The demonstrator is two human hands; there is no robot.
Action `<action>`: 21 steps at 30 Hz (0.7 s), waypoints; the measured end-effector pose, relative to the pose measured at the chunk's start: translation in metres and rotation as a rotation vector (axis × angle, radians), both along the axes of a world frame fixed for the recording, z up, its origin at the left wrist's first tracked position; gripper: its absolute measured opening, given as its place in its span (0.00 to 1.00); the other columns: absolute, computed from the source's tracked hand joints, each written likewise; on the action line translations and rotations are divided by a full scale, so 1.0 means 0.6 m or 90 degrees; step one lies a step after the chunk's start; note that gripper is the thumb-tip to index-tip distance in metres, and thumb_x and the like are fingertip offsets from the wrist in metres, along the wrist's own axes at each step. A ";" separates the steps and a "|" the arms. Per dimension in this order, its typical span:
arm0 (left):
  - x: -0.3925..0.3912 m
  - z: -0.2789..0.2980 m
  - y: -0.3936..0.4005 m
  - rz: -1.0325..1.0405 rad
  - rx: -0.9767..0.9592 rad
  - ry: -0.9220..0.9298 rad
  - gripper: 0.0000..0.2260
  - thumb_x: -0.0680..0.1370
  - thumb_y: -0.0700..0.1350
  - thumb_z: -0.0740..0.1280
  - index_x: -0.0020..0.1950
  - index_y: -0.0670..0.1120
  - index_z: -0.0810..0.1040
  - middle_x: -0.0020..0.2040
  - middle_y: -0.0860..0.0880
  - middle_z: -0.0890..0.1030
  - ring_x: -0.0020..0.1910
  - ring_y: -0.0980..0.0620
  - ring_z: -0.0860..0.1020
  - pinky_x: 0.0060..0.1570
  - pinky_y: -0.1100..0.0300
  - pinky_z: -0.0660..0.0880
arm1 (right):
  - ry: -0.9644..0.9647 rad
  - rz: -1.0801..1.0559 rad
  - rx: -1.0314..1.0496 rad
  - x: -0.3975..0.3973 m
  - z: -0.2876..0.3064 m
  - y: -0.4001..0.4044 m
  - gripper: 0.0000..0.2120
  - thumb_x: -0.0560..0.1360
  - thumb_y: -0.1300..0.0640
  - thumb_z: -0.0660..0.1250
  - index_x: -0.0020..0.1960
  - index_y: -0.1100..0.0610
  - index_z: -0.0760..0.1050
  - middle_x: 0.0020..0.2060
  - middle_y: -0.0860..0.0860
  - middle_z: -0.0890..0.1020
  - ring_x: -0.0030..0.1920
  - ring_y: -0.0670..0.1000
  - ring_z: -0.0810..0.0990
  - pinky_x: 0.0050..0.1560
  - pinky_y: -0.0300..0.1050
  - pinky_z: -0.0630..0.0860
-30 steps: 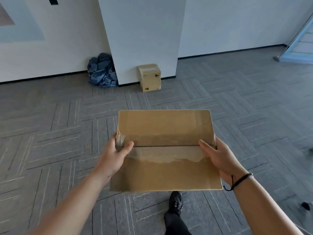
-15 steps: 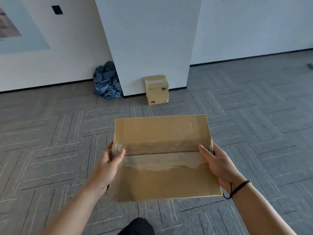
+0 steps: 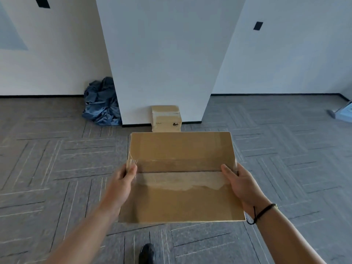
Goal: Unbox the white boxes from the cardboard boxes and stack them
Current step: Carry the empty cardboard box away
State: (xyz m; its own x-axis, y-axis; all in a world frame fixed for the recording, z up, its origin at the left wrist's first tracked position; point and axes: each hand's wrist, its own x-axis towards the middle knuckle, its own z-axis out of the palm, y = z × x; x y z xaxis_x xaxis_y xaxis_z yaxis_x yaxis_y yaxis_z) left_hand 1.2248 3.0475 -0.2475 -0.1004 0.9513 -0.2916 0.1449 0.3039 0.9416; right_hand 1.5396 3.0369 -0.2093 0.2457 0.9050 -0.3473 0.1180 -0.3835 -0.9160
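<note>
Held box: a flat cardboard box [image 3: 181, 180] carried level in front of the person above the carpet floor [image 3: 57, 159], its top flaps closed with clear tape along the middle seam.
Left hand: the left hand [image 3: 123, 180] grips the box's left edge — thumb on top by the seam, fingers wrapped round the side where torn tape sticks up.
Right hand: the right hand [image 3: 238, 181] holds the right edge, thumb lying on top near the seam, fingers underneath and out of sight; a black cord [image 3: 261, 212] circles the wrist.
Contents: cannot tell — the box is shut.
Second box: a smaller taped cardboard box [image 3: 166, 119] stands on the floor against the foot of the white pillar [image 3: 162, 63], straight beyond the held one and well apart from it.
Beside the pillar: a crumpled blue cloth [image 3: 101, 109] lies at its left corner.
Below: a black shoe [image 3: 146, 254] at the lower edge.
</note>
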 end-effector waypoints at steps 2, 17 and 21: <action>0.001 0.007 0.073 0.002 -0.007 0.005 0.09 0.83 0.55 0.58 0.44 0.57 0.70 0.43 0.57 0.72 0.39 0.61 0.69 0.41 0.66 0.64 | -0.005 -0.001 0.014 0.000 0.004 0.069 0.07 0.81 0.52 0.65 0.56 0.52 0.80 0.46 0.53 0.87 0.46 0.55 0.87 0.44 0.57 0.84; 0.069 -0.058 0.548 0.038 -0.080 0.085 0.09 0.80 0.59 0.58 0.44 0.57 0.70 0.42 0.59 0.69 0.39 0.63 0.68 0.43 0.65 0.66 | 0.012 0.059 -0.022 0.079 -0.109 0.583 0.06 0.80 0.51 0.67 0.55 0.50 0.79 0.45 0.50 0.87 0.45 0.52 0.87 0.45 0.54 0.84; 0.106 -0.057 0.678 0.076 -0.092 0.101 0.21 0.82 0.57 0.59 0.73 0.49 0.70 0.61 0.60 0.72 0.66 0.56 0.70 0.65 0.58 0.66 | 0.020 0.074 -0.036 0.113 -0.120 0.733 0.06 0.79 0.49 0.67 0.55 0.47 0.79 0.47 0.49 0.87 0.46 0.53 0.87 0.49 0.60 0.83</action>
State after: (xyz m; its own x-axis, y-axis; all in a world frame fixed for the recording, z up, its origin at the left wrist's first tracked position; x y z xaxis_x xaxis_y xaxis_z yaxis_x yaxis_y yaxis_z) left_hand 1.2885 3.4545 -0.2816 -0.2653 0.8795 -0.3950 0.2428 0.4575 0.8554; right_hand 1.6077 3.4766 -0.2815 0.1284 0.9054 -0.4047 0.1365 -0.4203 -0.8970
